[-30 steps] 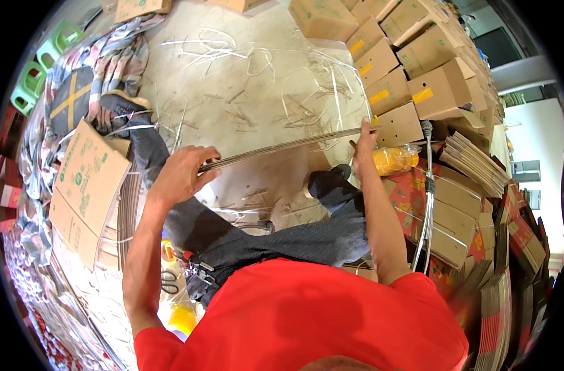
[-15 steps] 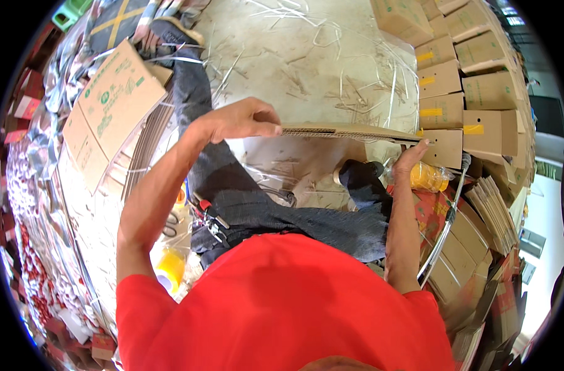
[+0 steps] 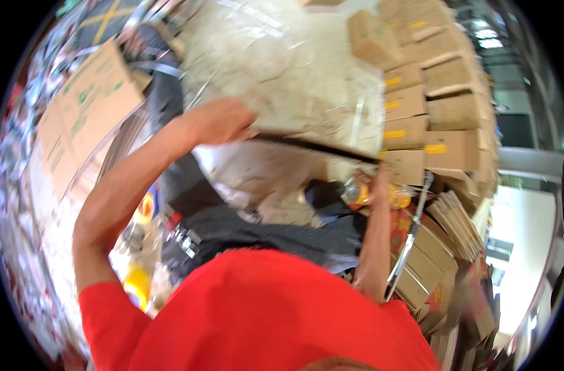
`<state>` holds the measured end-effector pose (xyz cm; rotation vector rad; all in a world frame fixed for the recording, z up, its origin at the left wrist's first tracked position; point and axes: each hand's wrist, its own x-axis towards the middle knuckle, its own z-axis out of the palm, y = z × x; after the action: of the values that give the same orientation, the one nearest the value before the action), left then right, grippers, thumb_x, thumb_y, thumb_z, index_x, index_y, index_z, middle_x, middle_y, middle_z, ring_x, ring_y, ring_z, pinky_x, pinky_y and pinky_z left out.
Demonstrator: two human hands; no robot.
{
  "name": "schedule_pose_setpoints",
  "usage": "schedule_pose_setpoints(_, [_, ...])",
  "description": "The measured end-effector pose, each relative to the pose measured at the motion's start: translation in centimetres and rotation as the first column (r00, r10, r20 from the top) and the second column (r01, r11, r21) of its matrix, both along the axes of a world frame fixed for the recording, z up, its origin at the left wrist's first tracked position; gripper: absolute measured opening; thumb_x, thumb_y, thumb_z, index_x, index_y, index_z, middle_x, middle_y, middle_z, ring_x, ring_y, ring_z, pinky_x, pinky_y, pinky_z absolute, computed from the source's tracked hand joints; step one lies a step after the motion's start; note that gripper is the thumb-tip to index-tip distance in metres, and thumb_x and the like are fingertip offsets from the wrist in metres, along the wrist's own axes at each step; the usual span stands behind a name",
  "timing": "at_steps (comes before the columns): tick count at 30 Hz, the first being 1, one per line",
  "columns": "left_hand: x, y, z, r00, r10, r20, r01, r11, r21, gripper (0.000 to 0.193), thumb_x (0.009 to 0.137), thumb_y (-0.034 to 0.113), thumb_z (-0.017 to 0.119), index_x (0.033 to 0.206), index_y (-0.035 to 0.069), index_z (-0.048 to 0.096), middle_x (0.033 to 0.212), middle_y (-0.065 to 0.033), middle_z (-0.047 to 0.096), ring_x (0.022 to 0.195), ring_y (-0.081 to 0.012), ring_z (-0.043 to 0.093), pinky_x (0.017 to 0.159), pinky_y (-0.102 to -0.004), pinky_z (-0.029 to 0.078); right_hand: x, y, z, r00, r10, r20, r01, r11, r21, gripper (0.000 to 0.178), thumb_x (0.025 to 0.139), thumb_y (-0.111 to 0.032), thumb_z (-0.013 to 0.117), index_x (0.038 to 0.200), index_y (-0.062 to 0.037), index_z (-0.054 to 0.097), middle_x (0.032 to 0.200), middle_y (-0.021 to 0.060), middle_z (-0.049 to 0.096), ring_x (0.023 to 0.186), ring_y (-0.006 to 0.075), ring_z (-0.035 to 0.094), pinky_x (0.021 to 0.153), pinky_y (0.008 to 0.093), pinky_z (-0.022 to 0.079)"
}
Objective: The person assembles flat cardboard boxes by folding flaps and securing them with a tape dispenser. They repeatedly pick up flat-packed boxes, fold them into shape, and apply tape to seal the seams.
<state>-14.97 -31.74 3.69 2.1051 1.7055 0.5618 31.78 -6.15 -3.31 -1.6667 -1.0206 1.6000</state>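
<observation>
A flattened cardboard box point(image 3: 319, 147) is held edge-on above my legs, so only its thin dark edge shows clearly. My left hand point(image 3: 223, 122) is closed on the box's left end. At the opposite, lower end my right hand point(image 3: 378, 185) grips the edge, its fingers partly hidden and smeared by motion. Below the sheet my legs in dark trousers point(image 3: 282, 232) are spread apart. Beside my right hand lies a plastic-wrapped bundle of yellow tape rolls point(image 3: 400, 196).
A stack of flat cardboard boxes point(image 3: 90, 102) lies at the left. Rows of made-up cartons point(image 3: 405, 133) stand at the right, near a metal pole point(image 3: 410, 238) and folded cardboard point(image 3: 452, 222). A yellow tape roll point(image 3: 137, 285) sits by my left side. White strap scraps point(image 3: 257, 18) litter the floor.
The view has swung, shifting the surroundings leftward. The box now slants down to the right and shows as a darker, narrower edge. Both hands stay at its ends; my left fingers have closed more.
</observation>
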Motion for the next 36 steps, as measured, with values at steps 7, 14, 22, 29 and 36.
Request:
schedule_pose_setpoints(7, [0.8,-0.5,4.3,0.990,0.019,-0.137,-0.009,0.997,0.076,0.019,0.093,0.020,0.065,0.090,0.001,0.064,0.077,-0.0214,0.068,0.078,-0.0456,0.068,0.070,-0.0543,0.054,-6.5,-0.5,6.4,0.983,0.174,0.064,-0.175,0.985,0.006,0.049,0.100,-0.022,0.053,0.138,0.0087,0.045,0.131,0.0228,0.054,0.104,0.0343,0.063,0.088,0.0512,0.063])
schedule_pose_setpoints(14, [-1.6,-1.9,5.8,0.885,0.461,-0.071,-0.457,0.887,0.059,0.025,0.091,0.013,0.063,0.106,-0.003,0.052,0.080,-0.0292,0.069,0.079,-0.0478,0.071,0.072,-0.0559,0.057,-9.3,-3.0,15.6,0.465,0.746,0.476,-0.815,0.571,-0.099,0.039,0.094,-0.019,0.058,0.125,0.0039,0.062,0.106,0.0149,0.072,0.098,0.0233,0.067,0.084,0.0399,0.055])
schedule_pose_setpoints(22, [-2.3,-0.8,3.7,0.697,0.696,-0.172,-0.693,0.716,0.086,0.029,0.090,0.010,0.063,0.110,-0.005,0.049,0.083,-0.0276,0.073,0.080,-0.0454,0.074,0.073,-0.0500,0.062,-18.7,-4.0,13.5,0.013,0.422,0.907,-0.953,0.281,-0.117,0.043,0.090,-0.022,0.060,0.120,0.0077,0.061,0.110,0.0305,0.072,0.103,0.0446,0.071,0.091,0.0504,0.055])
schedule_pose_setpoints(29, [-0.5,0.9,4.0,0.660,0.650,-0.377,-0.659,0.741,0.126,0.061,0.080,0.007,0.073,0.129,-0.017,0.047,0.078,-0.0182,0.075,0.074,-0.0308,0.078,0.066,-0.0374,0.063,-23.8,-6.6,10.6,-0.050,0.271,0.961,-0.932,0.334,-0.143,0.053,0.088,-0.027,0.067,0.120,0.0115,0.051,0.104,0.0327,0.072,0.103,0.0482,0.071,0.090,0.0541,0.057])
schedule_pose_setpoints(36, [2.6,0.7,-0.5,0.669,0.687,-0.284,-0.583,0.722,0.373,0.045,0.083,0.013,0.071,0.118,-0.012,0.060,0.083,-0.0150,0.075,0.073,-0.0289,0.077,0.063,-0.0376,0.061,-24.6,-4.9,8.6,-0.097,0.299,0.949,-0.954,0.244,-0.174,0.073,0.090,-0.037,0.070,0.135,0.0118,0.041,0.114,0.0347,0.069,0.110,0.0493,0.067,0.096,0.0532,0.054])
